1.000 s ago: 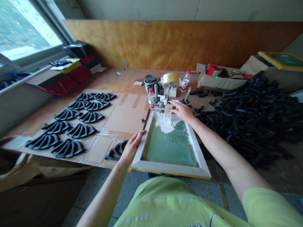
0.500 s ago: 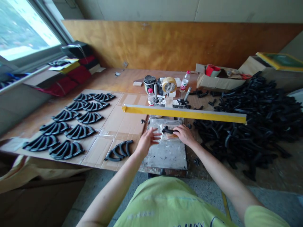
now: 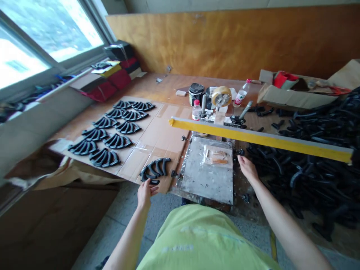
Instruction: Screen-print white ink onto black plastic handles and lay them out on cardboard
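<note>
My left hand (image 3: 144, 192) is at the front edge of the cardboard, fingers apart, fingertips at the nearest of several curved black handle-like pieces (image 3: 154, 168) laid in a fan. Whether it still touches that piece is hard to tell. To the right of the metal plate (image 3: 206, 183), my right hand (image 3: 248, 168) reaches forward beside a small black knob (image 3: 240, 152), its fingers extended and nothing visible in them. On the plate lies a small tan block fixture (image 3: 218, 157) under clear tape, with no black piece on it.
A long yellow-edged bar (image 3: 253, 138) spans above the plate. Fans of black pieces (image 3: 105, 157) cover the cardboard's left. At right lies a large heap of black pieces (image 3: 298, 168). Behind stand a tape roll (image 3: 221, 96), a black-lidded jar (image 3: 196, 93) and red-capped bottles (image 3: 242, 93).
The black piece that my right hand held on the fixture is gone from there. My left hand has moved left to the fan, my right hand rightward off the plate. The view has turned left.
</note>
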A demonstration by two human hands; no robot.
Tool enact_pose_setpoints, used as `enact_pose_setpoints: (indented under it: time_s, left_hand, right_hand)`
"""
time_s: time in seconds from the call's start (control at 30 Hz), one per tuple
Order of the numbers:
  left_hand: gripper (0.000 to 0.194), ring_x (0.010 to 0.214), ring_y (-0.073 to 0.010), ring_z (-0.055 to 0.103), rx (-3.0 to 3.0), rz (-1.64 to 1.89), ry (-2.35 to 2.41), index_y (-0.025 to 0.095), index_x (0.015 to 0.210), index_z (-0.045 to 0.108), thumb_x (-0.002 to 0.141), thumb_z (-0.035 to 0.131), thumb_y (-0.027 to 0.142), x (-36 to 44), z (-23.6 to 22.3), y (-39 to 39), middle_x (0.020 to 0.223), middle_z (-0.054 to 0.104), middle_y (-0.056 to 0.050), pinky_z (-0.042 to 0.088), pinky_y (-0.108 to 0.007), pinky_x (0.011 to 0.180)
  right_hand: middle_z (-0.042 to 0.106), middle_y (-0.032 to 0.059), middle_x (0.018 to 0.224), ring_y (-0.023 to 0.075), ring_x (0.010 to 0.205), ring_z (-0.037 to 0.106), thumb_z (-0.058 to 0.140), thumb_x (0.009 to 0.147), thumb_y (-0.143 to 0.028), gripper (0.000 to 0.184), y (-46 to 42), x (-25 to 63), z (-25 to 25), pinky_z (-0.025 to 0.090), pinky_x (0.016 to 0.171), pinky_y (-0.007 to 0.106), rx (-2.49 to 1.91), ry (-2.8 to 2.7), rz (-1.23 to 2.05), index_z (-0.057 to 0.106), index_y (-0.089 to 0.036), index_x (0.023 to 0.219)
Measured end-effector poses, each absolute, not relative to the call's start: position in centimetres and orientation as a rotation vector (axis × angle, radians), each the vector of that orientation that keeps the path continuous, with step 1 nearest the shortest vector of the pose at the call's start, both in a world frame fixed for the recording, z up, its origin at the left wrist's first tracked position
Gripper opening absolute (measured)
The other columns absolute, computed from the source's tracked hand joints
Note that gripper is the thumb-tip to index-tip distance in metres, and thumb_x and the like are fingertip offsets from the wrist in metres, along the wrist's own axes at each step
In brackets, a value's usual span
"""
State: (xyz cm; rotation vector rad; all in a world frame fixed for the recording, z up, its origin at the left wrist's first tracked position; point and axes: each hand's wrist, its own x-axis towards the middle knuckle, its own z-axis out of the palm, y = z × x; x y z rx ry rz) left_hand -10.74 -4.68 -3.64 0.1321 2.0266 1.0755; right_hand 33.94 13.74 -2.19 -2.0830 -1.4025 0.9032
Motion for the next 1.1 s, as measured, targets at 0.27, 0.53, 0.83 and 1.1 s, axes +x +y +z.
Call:
enact_pose_setpoints:
  time_s: [0.27, 0.53, 0.83, 1.1]
  left_hand:
    - [0.040, 0.071, -0.0267, 0.070, 0.095, 0.849, 2.243, 0.011, 0.093, 0.060, 0.080, 0.052, 0.048, -15.5, -7.1, -4.7, 0.075, 0.071, -0.016, 0.056, -0.033, 0.055]
    - [0.042, 0.048, -0.0254, 0.062, 0.501, 0.475, 2.230, 0.017, 0.061, 0.057, 0.082, 0.048, 0.052, -16.5, -5.0, -0.9, 0.050, 0.061, -0.010, 0.048, -0.033, 0.042]
    - [0.050, 0.040, -0.0107, 0.049, 1.025, 0.941, 1.729, 0.016, 0.089, 0.063, 0.079, 0.052, 0.063, -8.3, 5.7, 8.7, 0.052, 0.058, 0.000, 0.037, -0.019, 0.040]
    - [0.062, 0.045, -0.0100, 0.052, 0.955, 1.439, 1.116, 0.014, 0.117, 0.060, 0.085, 0.044, 0.063, 1.7, 15.0, 10.7, 0.060, 0.060, 0.001, 0.043, -0.021, 0.047]
  right_hand:
    - [0.057, -0.0025, 0.067, 0.0161, 0.059, 0.057, 0.074, 0.056, -0.054, 0.050, 13.1, 34.6, -6.0, 0.053, 0.056, 0.033, -1.756, -0.700, 0.924, 0.055, -0.018, 0.086]
    - [0.066, 0.0082, 0.104, 0.0240, 0.099, 0.058, 0.054, 0.087, -0.027, 0.024, 12.8, 29.3, -0.6, 0.043, 0.093, 0.041, -1.404, -2.091, 0.465, 0.068, -0.022, 0.104]
    - [0.063, 0.0096, 0.112, 0.0240, 0.106, 0.051, 0.043, 0.090, -0.011, 0.039, 12.3, 25.7, -0.4, 0.039, 0.093, 0.037, -1.379, -2.469, 0.189, 0.065, -0.023, 0.120]
    - [0.069, 0.0100, 0.110, 0.0205, 0.103, 0.061, 0.055, 0.086, -0.022, 0.029, 13.6, 32.1, 1.7, 0.050, 0.092, 0.036, -1.467, -2.151, 0.037, 0.068, -0.011, 0.111]
